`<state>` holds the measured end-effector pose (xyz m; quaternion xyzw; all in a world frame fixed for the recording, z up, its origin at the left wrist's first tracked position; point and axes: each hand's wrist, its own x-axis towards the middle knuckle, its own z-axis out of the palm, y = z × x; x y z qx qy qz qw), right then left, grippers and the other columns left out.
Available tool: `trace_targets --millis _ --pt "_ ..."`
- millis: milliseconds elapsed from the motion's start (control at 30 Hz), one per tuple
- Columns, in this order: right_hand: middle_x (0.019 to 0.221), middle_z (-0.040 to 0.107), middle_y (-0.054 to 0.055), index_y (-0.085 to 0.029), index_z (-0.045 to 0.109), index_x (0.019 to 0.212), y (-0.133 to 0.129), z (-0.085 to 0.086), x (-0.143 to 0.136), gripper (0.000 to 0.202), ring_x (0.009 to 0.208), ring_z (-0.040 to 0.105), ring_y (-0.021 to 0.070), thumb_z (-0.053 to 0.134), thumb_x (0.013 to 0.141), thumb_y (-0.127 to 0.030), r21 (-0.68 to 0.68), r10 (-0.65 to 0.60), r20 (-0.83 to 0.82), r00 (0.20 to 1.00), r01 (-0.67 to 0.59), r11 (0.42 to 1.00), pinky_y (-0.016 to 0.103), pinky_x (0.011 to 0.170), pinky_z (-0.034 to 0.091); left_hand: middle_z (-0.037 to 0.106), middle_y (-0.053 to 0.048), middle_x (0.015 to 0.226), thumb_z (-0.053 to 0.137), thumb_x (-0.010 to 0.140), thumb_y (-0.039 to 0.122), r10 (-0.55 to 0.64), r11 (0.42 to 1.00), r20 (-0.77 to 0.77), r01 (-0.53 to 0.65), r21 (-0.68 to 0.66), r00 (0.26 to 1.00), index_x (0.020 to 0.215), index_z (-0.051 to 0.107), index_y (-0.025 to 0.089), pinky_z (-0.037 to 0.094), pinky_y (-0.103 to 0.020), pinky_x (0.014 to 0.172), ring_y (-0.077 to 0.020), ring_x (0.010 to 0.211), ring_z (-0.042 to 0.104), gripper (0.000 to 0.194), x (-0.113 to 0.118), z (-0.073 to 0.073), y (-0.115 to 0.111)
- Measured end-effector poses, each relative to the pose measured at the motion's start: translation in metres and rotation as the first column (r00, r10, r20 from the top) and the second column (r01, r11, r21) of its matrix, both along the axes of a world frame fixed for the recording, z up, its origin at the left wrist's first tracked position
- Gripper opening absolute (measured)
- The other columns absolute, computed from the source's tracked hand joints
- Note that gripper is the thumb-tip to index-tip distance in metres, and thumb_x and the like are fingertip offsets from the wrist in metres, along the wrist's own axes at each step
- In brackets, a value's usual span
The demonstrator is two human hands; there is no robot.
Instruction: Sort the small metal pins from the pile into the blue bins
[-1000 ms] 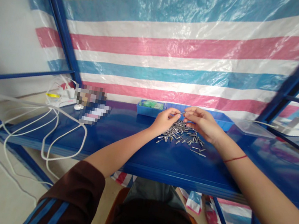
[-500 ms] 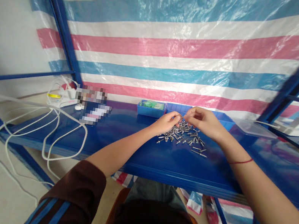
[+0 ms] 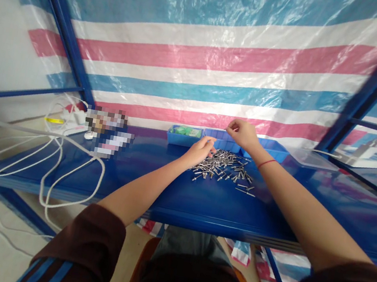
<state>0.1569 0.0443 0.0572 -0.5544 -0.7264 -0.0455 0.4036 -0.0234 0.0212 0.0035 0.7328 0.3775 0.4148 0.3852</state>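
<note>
A loose pile of silver blind rivets [image 3: 221, 162] lies on the blue tabletop [image 3: 196, 200]. Along the pile's left edge is my left hand [image 3: 201, 151], its fingers loosely bent and apart, with nothing visible between them. My right hand [image 3: 244, 133] is raised above the middle blue bin [image 3: 223, 142], thumb and fingertips closed in a pinch. Whatever sits in that pinch is too small to make out. The bin's inside is mostly hidden from me.
To the left stands a blue bin [image 3: 176, 138] holding green-and-white packets [image 3: 190, 132]; another blue bin [image 3: 272, 151] is on the right. A clear plastic lid [image 3: 311, 159] lies beyond it. White cables [image 3: 99, 179] loop over the table's left edge. Striped sheeting [image 3: 203, 56] hangs behind.
My hands have come apart from their meeting point over the rivets. The right hand has moved up and back to the bin; the left has drawn slightly left. The view has shifted a little.
</note>
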Motion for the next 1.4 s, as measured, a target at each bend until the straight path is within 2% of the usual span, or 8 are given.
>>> trace_targets --millis 167,267,433,567,767,1000,1267,1400 --pt "0.087 0.068 0.01 -0.015 0.064 0.088 -0.01 -0.003 0.009 0.021 0.076 0.06 0.021 0.056 0.076 -0.03 -0.074 0.031 0.198 0.98 -0.017 0.997 0.034 0.071 0.044 0.062 -0.001 0.08 0.032 0.093 0.029 -0.033 0.999 -0.01 0.033 0.001 0.999 0.113 0.05 0.017 0.042 -0.021 0.064 -0.0063 0.059 0.056 0.03 0.003 0.001 -0.005" --pt "0.079 0.068 0.008 -0.017 0.065 0.078 -0.037 0.0 0.023 0.015 0.07 0.059 0.0184 0.055 0.075 -0.028 -0.151 0.121 0.177 0.977 -0.095 0.984 0.032 0.069 0.043 0.062 -0.002 0.078 0.032 0.092 0.028 -0.024 0.999 0.018 0.023 0.037 1.0 0.111 0.052 0.015 0.043 -0.022 0.067 -0.0072 0.06 0.057 0.03 0.002 -0.001 0.0" --pt "0.064 0.063 0.002 -0.017 0.064 0.07 -0.067 0.001 0.042 0.018 0.061 0.056 0.0153 0.056 0.072 -0.034 -0.342 0.257 0.054 0.965 -0.224 0.913 0.028 0.061 0.042 0.063 -0.001 0.075 0.037 0.09 0.027 -0.003 0.996 0.01 0.002 0.086 1.0 0.104 0.056 0.016 0.044 -0.023 0.069 -0.0087 0.062 0.058 0.025 0.0 -0.004 0.004" --pt "0.066 0.064 0.002 -0.017 0.065 0.072 -0.07 -0.003 0.044 0.016 0.061 0.055 0.0142 0.055 0.07 -0.03 -0.397 0.313 0.089 0.946 -0.254 0.882 0.027 0.06 0.042 0.064 -0.001 0.074 0.036 0.09 0.026 -0.001 0.993 -0.057 0.007 0.119 0.998 0.102 0.057 0.016 0.045 -0.023 0.068 -0.0092 0.062 0.059 0.026 0.0 -0.004 -0.001" --pt "0.074 0.069 0.003 -0.019 0.069 0.074 -0.067 -0.013 0.039 0.013 0.067 0.06 0.0169 0.059 0.066 -0.023 -0.581 0.412 0.225 0.883 -0.218 0.784 0.028 0.063 0.043 0.066 -0.001 0.076 0.033 0.091 0.025 -0.022 0.981 -0.147 0.05 0.189 0.989 0.103 0.057 0.017 0.046 -0.024 0.07 -0.0096 0.065 0.059 0.028 0.001 -0.006 -0.005" --pt "0.071 0.067 0.002 -0.021 0.066 0.071 -0.065 -0.02 0.032 0.011 0.067 0.061 0.0174 0.058 0.065 -0.016 -0.554 0.42 0.282 0.863 -0.21 0.805 0.028 0.063 0.043 0.065 -0.001 0.078 0.032 0.091 0.029 -0.039 0.978 -0.176 0.074 0.195 0.984 0.105 0.056 0.017 0.046 -0.024 0.071 -0.0095 0.067 0.06 0.03 0.001 -0.01 -0.003" --pt "0.069 0.063 0.002 -0.019 0.061 0.077 -0.073 -0.021 0.014 0.017 0.059 0.056 0.0158 0.059 0.061 -0.012 -0.547 0.334 0.339 0.879 -0.104 0.831 0.026 0.055 0.039 0.066 -0.001 0.078 0.03 0.092 0.029 -0.044 0.967 -0.226 0.098 0.237 0.973 0.106 0.056 0.018 0.047 -0.025 0.074 -0.0103 0.07 0.06 0.031 0.001 -0.011 -0.005" --pt "0.066 0.062 0.002 -0.018 0.065 0.077 -0.069 -0.021 0.017 0.017 0.059 0.056 0.0161 0.055 0.064 -0.012 -0.499 0.37 0.302 0.879 -0.185 0.846 0.028 0.058 0.04 0.067 -0.002 0.083 0.033 0.092 0.028 -0.036 0.949 -0.25 0.112 0.296 0.968 0.106 0.057 0.018 0.047 -0.028 0.078 -0.0117 0.074 0.061 0.03 0.001 -0.007 -0.009"
